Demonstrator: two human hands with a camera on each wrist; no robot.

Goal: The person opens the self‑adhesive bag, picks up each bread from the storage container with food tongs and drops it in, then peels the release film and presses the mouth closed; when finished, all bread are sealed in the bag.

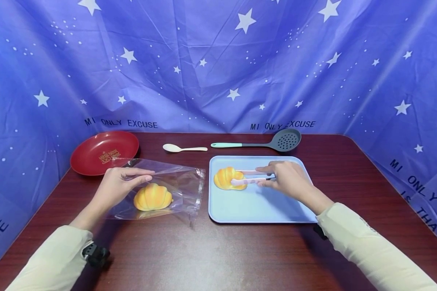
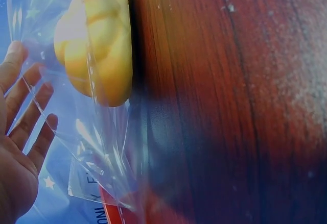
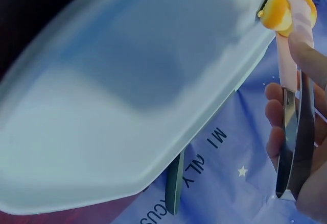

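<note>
In the head view, my left hand (image 1: 121, 182) pinches the upper side of a clear plastic bag (image 1: 187, 182) between thumb and fingers. A yellow-orange bread roll (image 1: 153, 197) lies inside the bag, seen close up through the film in the left wrist view. My right hand (image 1: 289, 178) holds food tongs (image 3: 302, 132) with metal arms and pink tips. Those tips lie on either side of a second bread roll (image 1: 227, 179), at the left of a light blue tray (image 1: 255, 206). Whether the roll is lifted off the tray, I cannot tell.
A round red dish (image 1: 98, 147) stands at the back left, close behind the bag. Along the back lie a white spoon (image 1: 193, 149) and a dark perforated skimmer (image 1: 285, 140) with a mint handle end. A starry blue curtain (image 1: 204, 89) surrounds the brown table (image 1: 167, 258).
</note>
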